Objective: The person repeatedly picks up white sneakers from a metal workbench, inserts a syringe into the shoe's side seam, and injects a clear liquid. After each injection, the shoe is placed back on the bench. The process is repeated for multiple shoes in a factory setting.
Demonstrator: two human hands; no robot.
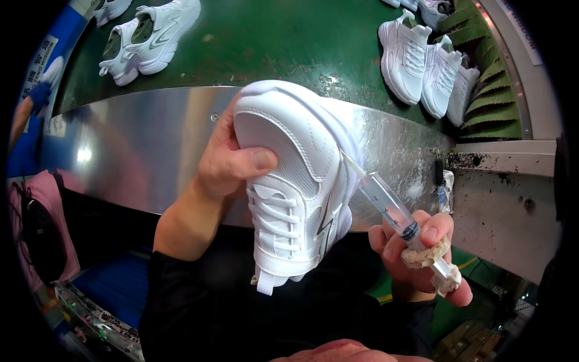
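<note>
White sneaker [298,181] held up in front of the chest, toe up, laces facing the camera, tongue end hanging down. Left hand [226,163] grips it at the toe end: thumb pressed flat on the upper, other fingers wrapped behind the sole and hidden. Right hand [416,253] holds a clear syringe [389,208] with a dark plunger seal, fingers closed around the barrel, thumb on top. Crusty beige residue sits on the syringe's rear end and on the fingers. Needle tip meets the shoe's side near the sole edge; looks like it's touching, but the contact point is too small to be sure.

Behind the shoe: curved brushed-metal guard [139,151] edging a green conveyor belt [271,42]. More white sneakers on the belt, one pair [148,36] upper left, a cluster [428,66] upper right. Pink cloth [42,199] at far left
</note>
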